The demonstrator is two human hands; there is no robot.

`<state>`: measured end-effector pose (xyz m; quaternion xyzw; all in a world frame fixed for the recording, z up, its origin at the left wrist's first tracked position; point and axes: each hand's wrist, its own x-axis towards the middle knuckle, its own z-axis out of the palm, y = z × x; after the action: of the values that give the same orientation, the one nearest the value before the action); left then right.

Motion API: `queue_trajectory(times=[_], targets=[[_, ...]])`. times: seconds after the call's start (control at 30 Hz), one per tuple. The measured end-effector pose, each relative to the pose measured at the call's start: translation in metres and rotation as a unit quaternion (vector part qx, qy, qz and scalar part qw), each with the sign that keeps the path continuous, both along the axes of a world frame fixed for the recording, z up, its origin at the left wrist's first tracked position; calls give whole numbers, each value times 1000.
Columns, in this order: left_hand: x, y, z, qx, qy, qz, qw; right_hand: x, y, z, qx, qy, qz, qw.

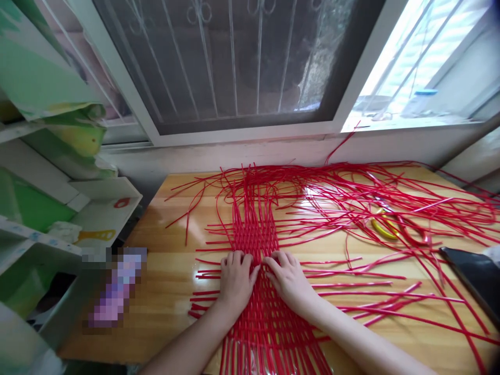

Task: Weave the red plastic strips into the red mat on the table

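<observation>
A woven panel of thin red plastic strands [255, 235] lies on the wooden table, tight at the far part and looser toward me. Its strand ends stick out on both sides. My left hand [235, 281] rests on the left part of the weave, fingers curled down and thumb toward the middle. Close beside it, my right hand [289, 284] sits on the right part, its thumb and bent fingers pressed together at the strands. The thumbs nearly meet over the middle of the panel. My hands cover the strands right under the fingers.
Loose red strands [336, 179] tangle across the back and right of the table [164, 291]. Scissors with yellow and red handles [385, 226] lie among them. A dark flat device [471, 273] is at the right edge. Shelves [105, 187] stand left, a window [234, 62] behind.
</observation>
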<state>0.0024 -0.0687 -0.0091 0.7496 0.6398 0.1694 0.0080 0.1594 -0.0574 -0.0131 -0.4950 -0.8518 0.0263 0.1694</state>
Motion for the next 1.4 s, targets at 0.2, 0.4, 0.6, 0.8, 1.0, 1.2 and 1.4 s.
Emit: queue_trajectory(times=[0.2, 0.4, 0.6, 0.8, 1.0, 1.2, 1.4], targets=[[1, 1, 2, -22, 14, -9, 1000, -2, -6, -10, 39, -25, 10, 999], [0, 2, 3, -24, 12, -11, 1000, -3, -8, -9, 42, -49, 13, 998], [1, 8, 3, -24, 20, -10, 999, -5, 1, 2, 29, -15, -2, 999], [-2, 14, 1, 28, -9, 26, 999, -4, 29, 9, 22, 14, -22, 999], [-5, 18, -1, 8, -27, 14, 1000, -6, 33, 1, 27, -22, -15, 999], [-5, 16, 2, -9, -19, 14, 1000, -11, 29, 1, 33, -72, -18, 997], [-4, 13, 4, -11, 9, 1, 1000, -9, 25, -4, 82, -91, 16, 992]])
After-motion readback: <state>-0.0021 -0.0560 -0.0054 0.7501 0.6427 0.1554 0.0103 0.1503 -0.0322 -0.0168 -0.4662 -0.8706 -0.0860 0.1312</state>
